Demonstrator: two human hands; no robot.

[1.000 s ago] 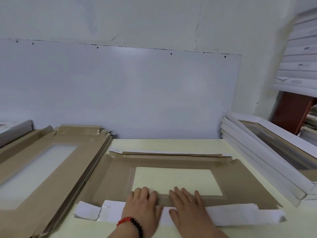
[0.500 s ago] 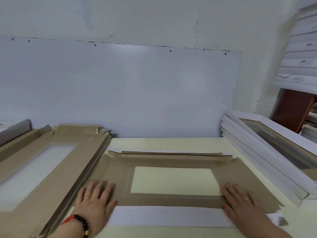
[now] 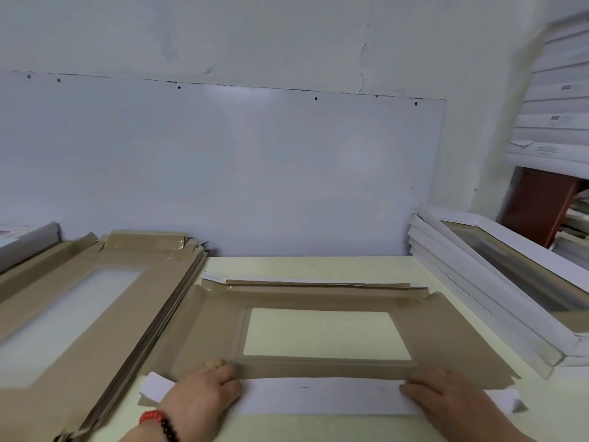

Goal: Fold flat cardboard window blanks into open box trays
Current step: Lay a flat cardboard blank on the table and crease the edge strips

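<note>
Nearest, two hands rest on a flat blank [image 3: 318,301] that lies in the middle of the pale yellow surface [image 3: 318,264]. The left hand [image 3: 204,393] wears a bracelet [image 3: 157,424] of red and black beads and a ring [image 3: 212,365]. Its fingers are curled, with the tips tucked at the near fold; I cannot tell if they pinch the card. The right hand [image 3: 446,393] lies flat with fingers straight and close together, pressing on the near flap [image 3: 318,395]. This flap is white and folded over toward the middle, so its long edge meets the brown frame. A small white tab [image 3: 156,389] sticks out at the left end, and another tab [image 3: 510,401] at the right end.

The blank is brown on its upper face, with a clear window [image 3: 325,334] in the middle that shows the surface below. Its side flaps lie spread out flat. The far flap [image 3: 318,285] is folded over too, with a thin white edge behind it.

To the left, just beside the blank, is a pile [image 3: 79,314] of more brown blanks with windows. To the right, white trays [image 3: 497,301] are stacked at a slant.

Farther back stands a big white board [image 3: 223,170] against the wall [image 3: 255,36]. At far right are stacked white boxes [image 3: 557,90] above something reddish brown [image 3: 538,202].
</note>
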